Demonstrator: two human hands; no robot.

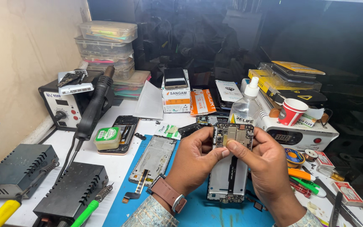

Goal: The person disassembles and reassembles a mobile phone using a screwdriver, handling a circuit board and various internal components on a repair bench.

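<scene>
The opened phone point(228, 168) stands with its long axis running 12 to 6 above the blue mat point(198, 210). Both hands meet at its 12 o'clock end: left hand point(196, 157) fingers clamped on the left edge, right hand point(265, 162) fingers pinching the top circuit board point(234, 135).

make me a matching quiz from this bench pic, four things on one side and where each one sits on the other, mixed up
Things:
1. opened phone
2. paper cup
3. clear bottle
4. stacked plastic boxes

Places:
A. back left, behind the hot air station
B. on the white machine at right
C. held up in both hands, left hand and right hand
D. just behind the hands, white cap on top

Pairs: 1-C, 2-B, 3-D, 4-A
</scene>
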